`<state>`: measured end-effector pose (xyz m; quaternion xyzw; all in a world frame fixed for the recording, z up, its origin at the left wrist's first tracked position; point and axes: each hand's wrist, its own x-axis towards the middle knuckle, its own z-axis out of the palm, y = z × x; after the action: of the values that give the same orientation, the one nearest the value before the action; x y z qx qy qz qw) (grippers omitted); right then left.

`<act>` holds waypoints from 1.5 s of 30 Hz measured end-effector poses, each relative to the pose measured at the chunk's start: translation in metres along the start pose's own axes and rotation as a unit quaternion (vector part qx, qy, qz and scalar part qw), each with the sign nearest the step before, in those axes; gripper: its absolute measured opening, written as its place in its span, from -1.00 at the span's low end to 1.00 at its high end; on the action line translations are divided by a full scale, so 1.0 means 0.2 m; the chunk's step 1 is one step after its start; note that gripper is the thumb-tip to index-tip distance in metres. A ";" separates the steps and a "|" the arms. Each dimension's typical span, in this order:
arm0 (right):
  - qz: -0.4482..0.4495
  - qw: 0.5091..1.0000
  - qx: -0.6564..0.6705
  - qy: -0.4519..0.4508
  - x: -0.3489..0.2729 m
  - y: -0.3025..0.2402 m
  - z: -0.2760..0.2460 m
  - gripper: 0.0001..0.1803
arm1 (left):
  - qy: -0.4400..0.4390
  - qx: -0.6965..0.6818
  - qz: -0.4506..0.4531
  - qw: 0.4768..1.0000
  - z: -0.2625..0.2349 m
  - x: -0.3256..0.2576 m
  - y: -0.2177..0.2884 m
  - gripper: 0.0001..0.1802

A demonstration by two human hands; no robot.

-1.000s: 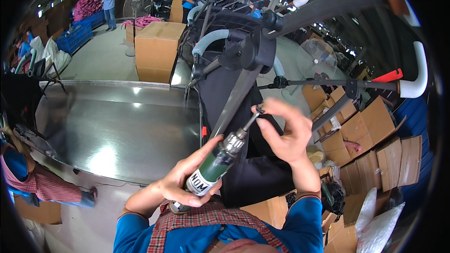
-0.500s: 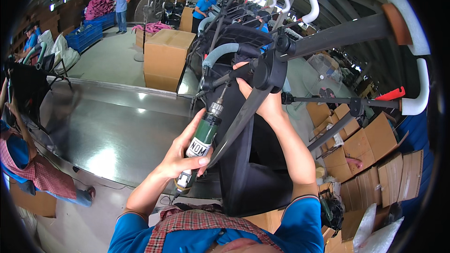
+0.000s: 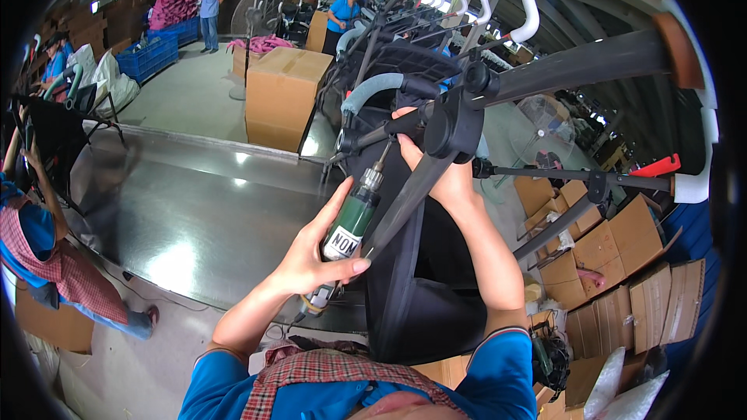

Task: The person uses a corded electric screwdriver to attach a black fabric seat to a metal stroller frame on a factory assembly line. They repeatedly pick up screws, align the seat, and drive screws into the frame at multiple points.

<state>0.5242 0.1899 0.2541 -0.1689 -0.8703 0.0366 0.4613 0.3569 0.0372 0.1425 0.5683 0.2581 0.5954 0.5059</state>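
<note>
My left hand (image 3: 310, 255) is wrapped round a green electric screwdriver (image 3: 356, 214) with a silver chuck. Its bit slants up to a dark tube of a stroller frame (image 3: 405, 202), near the black plastic joint (image 3: 451, 128); whether the tip touches a screw is too small to tell. Behind that joint my right hand (image 3: 450, 183) grips the tube, its fingers partly hidden by the frame. A grey foam-covered bar (image 3: 372, 92) curves just beyond. Black fabric (image 3: 420, 319) hangs below, and white curved handles (image 3: 691, 187) stick out at the right.
A shiny metal worktable (image 3: 194, 210) stretches left, where a co-worker (image 3: 54, 257) handles another black frame. A large carton (image 3: 284, 97) stands behind the table. Several more strollers line up ahead. Opened cardboard boxes (image 3: 599, 253) lie at the lower right.
The screwdriver has moved slightly right and down in view with my left hand. The stroller frame also appears shifted a little right and down. Both hands keep their hold.
</note>
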 end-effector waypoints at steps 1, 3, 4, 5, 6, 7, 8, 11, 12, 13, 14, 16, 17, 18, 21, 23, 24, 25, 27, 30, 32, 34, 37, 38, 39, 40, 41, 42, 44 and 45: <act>0.007 1.000 0.007 0.001 0.00 0.00 0.00 -0.71 | 0.003 0.012 -0.002 1.000 0.00 0.01 0.02 0.18; 0.017 1.000 0.024 0.009 -0.01 0.01 0.00 -0.70 | 0.016 0.043 0.011 0.999 0.03 0.02 0.02 0.18; 0.015 0.999 0.026 0.015 -0.01 0.00 -0.01 -0.71 | 0.026 0.059 0.025 0.998 0.05 0.02 0.00 0.18; 0.012 0.999 0.028 0.020 -0.01 0.00 0.00 -0.71 | 0.037 0.073 0.040 0.996 0.06 0.02 -0.02 0.18; 0.008 0.999 0.030 0.025 -0.01 -0.01 0.01 -0.71 | 0.046 0.079 0.050 0.995 0.07 0.03 -0.03 0.18; 0.013 0.999 0.023 0.026 -0.01 -0.01 0.02 -0.72 | 0.046 0.049 0.033 0.997 0.08 0.03 -0.03 0.18; 0.019 0.999 0.016 0.027 -0.01 -0.01 0.02 -0.72 | 0.046 0.019 0.015 0.999 0.09 0.03 -0.01 0.18; 0.006 0.999 0.027 0.047 -0.02 0.00 0.03 -0.74 | 0.024 -0.083 -0.015 0.996 0.08 0.03 -0.01 0.14; -0.002 0.998 0.035 0.057 -0.02 0.01 0.03 -0.74 | 0.012 -0.135 -0.030 0.990 0.07 0.04 0.01 0.13; 0.006 0.998 0.031 0.053 -0.03 0.01 0.03 -0.75 | 0.001 -0.186 -0.045 0.981 0.07 0.04 0.02 0.12; 0.014 0.998 0.031 0.053 -0.03 0.01 0.03 -0.75 | -0.003 -0.191 -0.041 0.981 0.05 0.05 0.02 0.11; 0.013 0.998 0.020 0.056 -0.03 0.01 0.04 -0.76 | -0.008 -0.219 -0.046 0.975 0.05 0.05 0.00 0.12; 0.000 0.998 0.013 0.062 -0.02 0.01 0.05 -0.76 | -0.010 -0.227 -0.045 0.973 0.04 0.05 0.01 0.12; -0.013 0.998 0.007 0.069 -0.02 0.01 0.05 -0.76 | -0.007 -0.214 -0.037 0.976 0.04 0.06 -0.01 0.14; 0.065 0.997 0.031 0.032 -0.05 0.02 0.02 -0.74 | -0.052 -0.283 -0.057 0.956 0.04 0.06 -0.02 0.15; 0.066 0.997 0.035 0.002 -0.03 -0.02 -0.01 -0.76 | -0.037 -0.242 -0.047 0.968 0.03 0.07 -0.03 0.16; 0.064 0.997 0.026 -0.031 -0.03 -0.03 -0.06 -0.74 | -0.036 -0.238 -0.048 0.969 0.00 0.06 -0.06 0.16; 0.061 0.996 0.017 -0.064 -0.04 -0.04 -0.11 -0.71 | -0.035 -0.235 -0.049 0.970 -0.02 0.04 -0.08 0.16; 0.039 0.998 0.030 -0.030 -0.16 0.04 -0.24 -0.53 | -0.005 -0.250 -0.065 0.966 -0.06 -0.08 -0.17 0.06; 0.042 0.965 -0.137 0.218 -0.49 0.16 -0.64 -0.70 | 0.169 -0.208 -0.118 0.956 -0.12 -0.37 -0.40 -0.01; 0.094 0.859 -0.141 0.483 -0.94 0.55 -0.99 -0.76 | 0.287 -0.192 -0.188 0.920 -0.14 -0.59 -0.61 0.00; 0.200 0.877 -0.043 0.434 -1.44 1.00 -1.27 -0.67 | 0.387 -0.164 -0.262 0.869 -0.11 -0.85 -0.82 -0.07; 0.379 0.885 0.209 0.171 -1.69 1.41 -0.73 -0.47 | 0.482 -0.209 -0.394 0.754 -0.10 -1.28 -1.18 -0.40; 0.466 0.811 0.325 0.138 -1.78 1.54 -0.48 -0.36 | 0.468 -0.200 -0.424 0.749 -0.07 -1.32 -1.20 -0.48; 0.540 0.715 0.436 0.090 -1.84 1.60 -0.26 -0.22 | 0.462 -0.195 -0.449 0.739 -0.01 -1.37 -1.19 -0.54; 0.530 0.684 0.500 0.037 -1.87 1.59 -0.17 -0.26 | 0.468 -0.224 -0.468 0.715 0.08 -1.35 -1.10 -0.51; 0.511 0.653 0.559 -0.017 -1.87 1.58 -0.12 -0.30 | 0.477 -0.194 -0.461 0.722 0.16 -1.33 -1.07 -0.52; 0.481 0.621 0.615 -0.071 -1.81 1.56 -0.06 -0.33 | 0.478 -0.163 -0.420 0.754 0.18 -1.36 -1.14 -0.48; 0.444 0.604 0.654 -0.097 -1.67 1.50 0.12 -0.38 | 0.456 -0.131 -0.386 0.791 0.22 -1.40 -1.22 -0.29; 0.446 0.620 0.642 -0.065 -1.65 1.45 0.23 -0.40 | 0.448 -0.155 -0.394 0.787 0.21 -1.42 -1.24 -0.27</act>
<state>0.7334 0.3578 -0.0962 -0.1943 -0.4710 0.7982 0.3213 0.4278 -0.1404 -0.1849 0.0004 0.5618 0.5641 0.6051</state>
